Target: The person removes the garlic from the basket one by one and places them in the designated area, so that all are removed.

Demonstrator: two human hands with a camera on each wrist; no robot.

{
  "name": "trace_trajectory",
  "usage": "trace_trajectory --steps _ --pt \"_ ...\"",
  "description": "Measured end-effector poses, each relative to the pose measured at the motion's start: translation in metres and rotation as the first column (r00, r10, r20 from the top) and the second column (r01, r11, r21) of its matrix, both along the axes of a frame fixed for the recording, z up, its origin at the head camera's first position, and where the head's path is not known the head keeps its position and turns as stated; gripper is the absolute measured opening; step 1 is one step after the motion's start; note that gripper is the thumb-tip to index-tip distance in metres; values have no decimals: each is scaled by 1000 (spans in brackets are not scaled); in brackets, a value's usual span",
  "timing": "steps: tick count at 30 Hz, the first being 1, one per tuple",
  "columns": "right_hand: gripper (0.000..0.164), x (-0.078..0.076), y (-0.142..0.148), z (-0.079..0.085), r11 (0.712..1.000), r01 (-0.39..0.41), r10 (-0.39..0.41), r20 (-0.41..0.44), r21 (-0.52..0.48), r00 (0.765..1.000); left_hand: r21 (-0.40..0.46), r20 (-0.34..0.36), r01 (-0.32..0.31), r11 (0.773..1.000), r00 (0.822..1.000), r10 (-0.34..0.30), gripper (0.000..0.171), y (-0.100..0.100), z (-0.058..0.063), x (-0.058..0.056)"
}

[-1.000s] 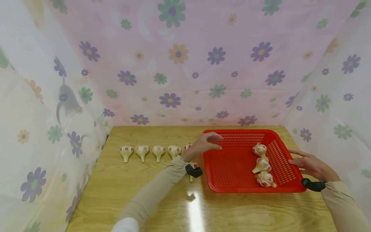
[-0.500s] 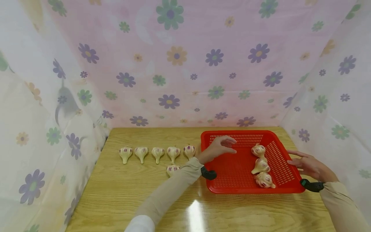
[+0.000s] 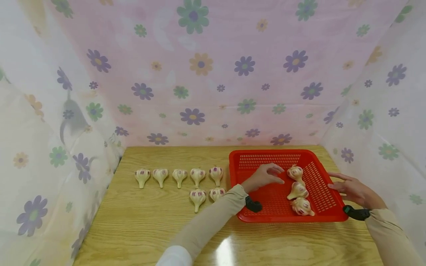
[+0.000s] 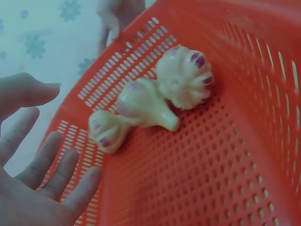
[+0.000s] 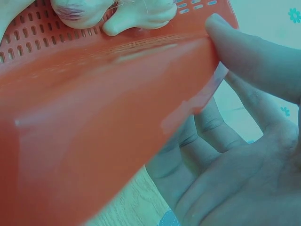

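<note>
A red plastic basket point(image 3: 259, 218) with slotted walls stands on the right part of the table. Inside it, along the right wall, lie three garlic bulbs, the middle one point(image 3: 297, 190) on its side. My left hand point(image 3: 266, 176) hovers over the basket, just left of these bulbs; its fingers are loosely bent and hold nothing, as the left wrist view also shows. With the thumb on the rim and the fingers under it, my right hand point(image 5: 244, 146) grips the basket's right edge. Left of the basket, garlic bulbs point(image 3: 198, 197) lie on the table in two rows.
The wooden table point(image 3: 139, 229) carries several bulbs in the back row, such as the leftmost bulb point(image 3: 142, 177). A front-row bulb point(image 3: 217, 193) is partly covered by my left sleeve. Flowered cloth point(image 3: 199, 92) encloses the table at the back and both sides.
My left hand has moved right, from the basket's left rim to over its middle, uncovering front-row bulbs on the table. The right hand stays at the rim.
</note>
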State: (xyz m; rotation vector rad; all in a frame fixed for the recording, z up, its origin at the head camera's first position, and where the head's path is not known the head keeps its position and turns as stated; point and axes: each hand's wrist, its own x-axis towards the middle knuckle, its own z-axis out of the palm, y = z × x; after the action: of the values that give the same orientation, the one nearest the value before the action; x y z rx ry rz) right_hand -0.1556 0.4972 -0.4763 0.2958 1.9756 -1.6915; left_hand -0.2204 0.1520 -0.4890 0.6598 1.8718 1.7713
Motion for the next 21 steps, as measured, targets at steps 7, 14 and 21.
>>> trace_trajectory --steps 7,14,21 --pt "48 3 -2 1 1000 -3 3 -6 3 1000 -21 63 -37 999 997 38 28 21 -17 12" --pt "47 0 -2 2 998 29 -29 -3 49 1000 -83 55 -59 995 996 64 31 45 -28 13" --pt "63 0 -3 2 996 8 -7 -9 86 1000 -183 46 -31 983 998 40 27 64 -33 12"
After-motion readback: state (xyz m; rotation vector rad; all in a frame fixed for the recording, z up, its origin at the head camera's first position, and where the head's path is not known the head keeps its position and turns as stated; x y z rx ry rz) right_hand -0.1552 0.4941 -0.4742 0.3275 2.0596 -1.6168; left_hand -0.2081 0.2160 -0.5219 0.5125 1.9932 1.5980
